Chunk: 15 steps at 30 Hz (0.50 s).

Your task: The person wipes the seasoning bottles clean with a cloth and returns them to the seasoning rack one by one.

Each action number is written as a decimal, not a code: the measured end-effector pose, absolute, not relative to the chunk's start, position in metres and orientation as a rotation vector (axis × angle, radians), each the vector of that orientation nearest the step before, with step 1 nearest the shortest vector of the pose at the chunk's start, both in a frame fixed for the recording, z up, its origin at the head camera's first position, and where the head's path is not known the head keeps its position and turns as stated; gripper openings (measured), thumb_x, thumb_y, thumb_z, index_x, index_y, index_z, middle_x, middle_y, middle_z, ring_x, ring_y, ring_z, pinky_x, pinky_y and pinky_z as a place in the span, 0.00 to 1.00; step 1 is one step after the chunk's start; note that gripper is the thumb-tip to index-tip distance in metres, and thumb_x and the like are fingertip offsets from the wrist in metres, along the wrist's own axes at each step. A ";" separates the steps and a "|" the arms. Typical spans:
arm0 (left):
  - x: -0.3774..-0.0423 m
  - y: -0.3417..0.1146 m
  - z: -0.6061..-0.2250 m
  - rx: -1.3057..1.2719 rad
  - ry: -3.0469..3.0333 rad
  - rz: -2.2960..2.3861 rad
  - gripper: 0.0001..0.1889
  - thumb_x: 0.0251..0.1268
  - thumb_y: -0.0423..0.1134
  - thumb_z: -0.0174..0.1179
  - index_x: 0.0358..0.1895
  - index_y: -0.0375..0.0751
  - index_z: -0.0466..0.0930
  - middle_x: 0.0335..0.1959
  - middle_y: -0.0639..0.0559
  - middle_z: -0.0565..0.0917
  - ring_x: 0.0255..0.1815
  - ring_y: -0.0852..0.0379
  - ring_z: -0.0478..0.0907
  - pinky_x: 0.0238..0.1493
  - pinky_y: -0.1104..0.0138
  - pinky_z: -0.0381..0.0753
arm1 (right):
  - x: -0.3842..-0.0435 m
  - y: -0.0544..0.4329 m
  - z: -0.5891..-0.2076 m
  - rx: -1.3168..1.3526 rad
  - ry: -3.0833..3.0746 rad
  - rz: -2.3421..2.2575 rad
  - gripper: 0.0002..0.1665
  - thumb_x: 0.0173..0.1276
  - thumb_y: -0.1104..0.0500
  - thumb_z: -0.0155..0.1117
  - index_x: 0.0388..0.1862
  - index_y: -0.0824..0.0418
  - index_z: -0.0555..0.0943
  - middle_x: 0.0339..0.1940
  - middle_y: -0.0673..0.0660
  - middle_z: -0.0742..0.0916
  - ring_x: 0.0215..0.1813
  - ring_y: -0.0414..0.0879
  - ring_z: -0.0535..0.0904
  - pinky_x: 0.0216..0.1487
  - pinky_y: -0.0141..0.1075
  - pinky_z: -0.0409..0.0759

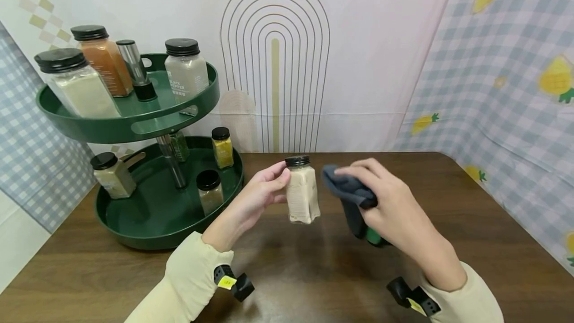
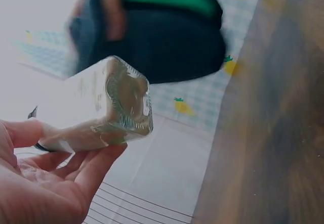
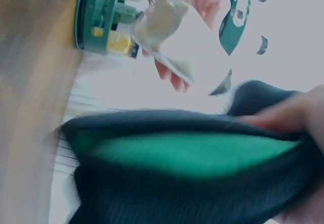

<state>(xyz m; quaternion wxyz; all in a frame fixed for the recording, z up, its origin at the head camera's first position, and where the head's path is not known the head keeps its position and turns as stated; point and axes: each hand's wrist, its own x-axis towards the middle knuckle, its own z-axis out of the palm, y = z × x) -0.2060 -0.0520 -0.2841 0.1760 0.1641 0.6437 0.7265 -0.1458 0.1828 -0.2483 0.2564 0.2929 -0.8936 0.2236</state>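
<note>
Held upright above the table is a square glass jar (image 1: 302, 193) of pale powder with a black lid. My left hand (image 1: 257, 194) grips it from the left side, thumb in front and fingers behind. In the left wrist view the jar's ribbed glass base (image 2: 129, 100) faces the camera. Just right of the jar, my right hand (image 1: 387, 203) grips a folded dark grey cloth (image 1: 350, 191) with a green patch on its hanging part. A small gap separates cloth and jar in the head view. Motion blurs the cloth (image 3: 187, 155) in the right wrist view.
A two-tier dark green turntable rack (image 1: 170, 241) stands at left. Its upper tray carries a black pepper jar (image 1: 186, 71), an orange jar (image 1: 105, 61), a pale jar (image 1: 85, 88) and a metal cylinder (image 1: 136, 69). Several smaller jars stand below. Patterned cloth hangs behind the brown table (image 1: 314, 283).
</note>
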 end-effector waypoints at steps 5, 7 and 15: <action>-0.202 -0.050 -0.286 0.674 1.796 1.955 0.26 0.74 0.41 0.41 0.70 0.34 0.54 0.57 0.37 0.73 0.48 0.62 0.76 0.56 0.59 0.74 | -0.148 0.172 -0.253 0.861 -2.211 0.783 0.38 0.46 0.81 0.60 0.55 0.55 0.78 0.49 0.53 0.79 0.50 0.45 0.77 0.52 0.24 0.73; -0.201 -0.050 -0.286 0.776 1.770 1.928 0.26 0.73 0.44 0.43 0.69 0.34 0.57 0.55 0.38 0.74 0.47 0.62 0.77 0.55 0.60 0.75 | -0.148 0.168 -0.256 0.889 -2.188 0.805 0.38 0.45 0.82 0.58 0.55 0.56 0.78 0.49 0.54 0.80 0.49 0.45 0.77 0.53 0.20 0.69; -0.199 -0.052 -0.283 0.909 1.782 1.827 0.36 0.67 0.55 0.49 0.70 0.36 0.53 0.64 0.35 0.67 0.57 0.55 0.72 0.61 0.55 0.71 | -0.145 0.163 -0.258 0.852 -2.190 0.837 0.33 0.50 0.79 0.57 0.53 0.56 0.79 0.49 0.53 0.80 0.50 0.44 0.77 0.55 0.21 0.69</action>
